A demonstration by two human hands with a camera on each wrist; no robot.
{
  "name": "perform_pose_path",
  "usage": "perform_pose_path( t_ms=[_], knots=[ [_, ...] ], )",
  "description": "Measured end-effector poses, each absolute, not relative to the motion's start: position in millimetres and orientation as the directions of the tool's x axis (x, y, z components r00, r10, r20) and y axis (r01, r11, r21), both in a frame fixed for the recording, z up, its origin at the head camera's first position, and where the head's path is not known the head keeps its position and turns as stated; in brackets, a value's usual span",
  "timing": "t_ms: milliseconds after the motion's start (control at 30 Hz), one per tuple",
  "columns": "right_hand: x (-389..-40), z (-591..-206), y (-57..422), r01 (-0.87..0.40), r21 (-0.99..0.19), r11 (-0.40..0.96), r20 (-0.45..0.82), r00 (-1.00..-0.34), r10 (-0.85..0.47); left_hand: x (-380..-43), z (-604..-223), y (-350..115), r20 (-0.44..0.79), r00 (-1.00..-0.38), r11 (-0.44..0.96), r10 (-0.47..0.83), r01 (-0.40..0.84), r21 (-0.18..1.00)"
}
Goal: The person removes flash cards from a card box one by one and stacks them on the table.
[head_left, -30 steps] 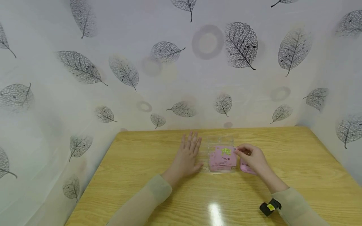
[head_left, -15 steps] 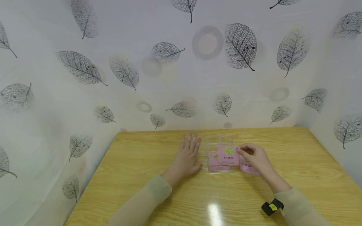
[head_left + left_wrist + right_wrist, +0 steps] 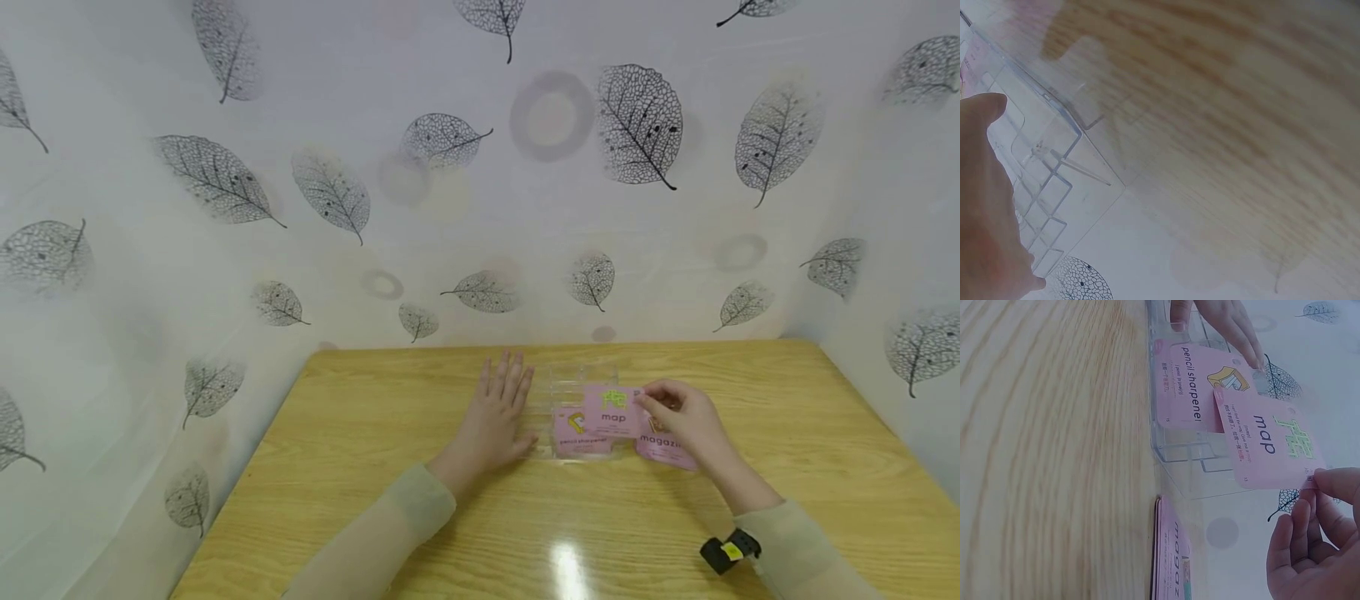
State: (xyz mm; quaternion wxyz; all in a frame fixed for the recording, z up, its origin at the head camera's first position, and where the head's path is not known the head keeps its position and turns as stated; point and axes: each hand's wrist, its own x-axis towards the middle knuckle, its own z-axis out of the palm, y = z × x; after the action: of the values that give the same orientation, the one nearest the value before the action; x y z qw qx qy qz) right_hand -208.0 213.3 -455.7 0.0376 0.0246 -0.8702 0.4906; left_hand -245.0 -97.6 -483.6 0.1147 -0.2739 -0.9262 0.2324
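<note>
My right hand (image 3: 686, 415) pinches a pink flash card (image 3: 1272, 444) printed "map" by its edge, between thumb and fingertips. The card hangs over the right part of a clear plastic organizer (image 3: 1060, 162) with compartments. Inside that organizer rests another pink card, the "pencil sharpener" card (image 3: 1204, 384). My left hand (image 3: 498, 412) lies with fingers straight across the organizer's left side, its thumb pointing toward the cards. Just right of the organizer, a small pile of cards topped by the "magazine" card (image 3: 663, 446) lies on the table, partly behind my right hand.
The wooden table (image 3: 337, 500) reaches back to a pale wall covering (image 3: 480, 208) patterned with dark leaves. On my right wrist sits a black strap device (image 3: 727, 552). Light glares off the table near its front.
My right hand has drawn the "map" card to the right, away from over the "pencil sharpener" card, which shows more now. More of the "magazine" card shows too. The left hand stays put.
</note>
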Motion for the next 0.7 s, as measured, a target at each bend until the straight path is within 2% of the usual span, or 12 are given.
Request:
perform_pose_path(
  t_ms=[700],
  knots=[
    [-205,-453,225,-0.039,-0.853,0.52,0.063,-0.998,0.028,-244,-482,-96,0.08,-0.828,0.737,0.555,0.445,-0.51]
  ],
)
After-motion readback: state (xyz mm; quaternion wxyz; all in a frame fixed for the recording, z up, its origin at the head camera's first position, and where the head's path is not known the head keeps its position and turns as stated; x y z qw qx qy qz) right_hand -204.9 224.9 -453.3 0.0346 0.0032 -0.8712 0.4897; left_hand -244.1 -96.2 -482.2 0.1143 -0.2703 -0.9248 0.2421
